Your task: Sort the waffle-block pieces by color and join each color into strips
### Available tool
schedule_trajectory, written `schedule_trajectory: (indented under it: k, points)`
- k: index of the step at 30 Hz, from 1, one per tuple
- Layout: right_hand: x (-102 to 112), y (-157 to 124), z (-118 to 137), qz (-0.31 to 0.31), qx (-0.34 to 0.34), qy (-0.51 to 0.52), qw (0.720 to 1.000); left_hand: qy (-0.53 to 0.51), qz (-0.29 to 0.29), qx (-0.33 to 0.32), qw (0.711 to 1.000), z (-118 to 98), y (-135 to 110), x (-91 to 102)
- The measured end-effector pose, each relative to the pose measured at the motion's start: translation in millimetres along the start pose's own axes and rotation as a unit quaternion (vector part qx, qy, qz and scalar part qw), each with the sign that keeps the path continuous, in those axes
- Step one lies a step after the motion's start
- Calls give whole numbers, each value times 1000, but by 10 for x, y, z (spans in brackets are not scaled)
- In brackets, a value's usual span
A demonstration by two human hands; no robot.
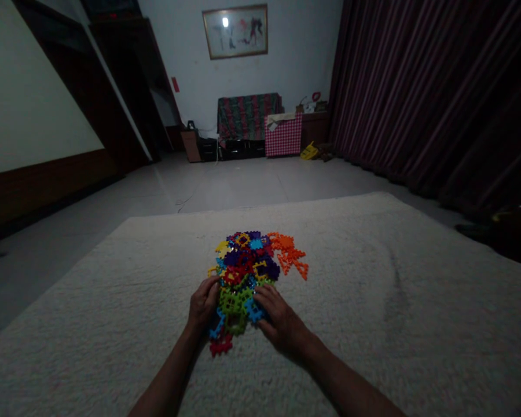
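A heap of plastic interlocking toy pieces [232,301] in green, red, purple, yellow and blue lies in front of me, with notched edges and some open centres. My left hand [204,302] rests at the heap's left edge, fingers curled together; whatever they hold is hidden. On the right side, my right hand [282,315] has a blue interlocking piece [254,311] between its thumb and fingers, low against the green ones. Orange pieces [286,243], some triangular, spread at the heap's far right. A red piece [221,346] lies nearest me.
The pieces lie on a pale, textured blanket [351,260]. Beyond its far edge is a tiled floor [243,179]. Cloth-covered furniture [249,119] stands by the back wall under a framed picture [237,32]. A dark curtain [399,87] hangs at right.
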State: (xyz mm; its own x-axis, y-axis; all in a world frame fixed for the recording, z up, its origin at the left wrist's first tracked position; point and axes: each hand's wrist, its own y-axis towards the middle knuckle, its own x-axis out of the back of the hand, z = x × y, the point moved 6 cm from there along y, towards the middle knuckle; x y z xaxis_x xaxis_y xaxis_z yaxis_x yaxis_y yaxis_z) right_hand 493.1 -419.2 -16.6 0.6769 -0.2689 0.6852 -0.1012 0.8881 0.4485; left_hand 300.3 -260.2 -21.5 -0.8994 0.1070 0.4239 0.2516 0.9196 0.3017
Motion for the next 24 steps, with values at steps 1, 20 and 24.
schedule_trajectory:
  k: [1,20,24]
  points:
    - [-2,-2,-3,-2,0,0,1000,-1,6,-5,1000,-12,-3,0]
    - [41,107,-59,79,6,-38,996,106,-8,-98,989,-331,572,241]
    - [257,478,-317,103,-84,-97,986,107,11,-135,985,-443,1147,106]
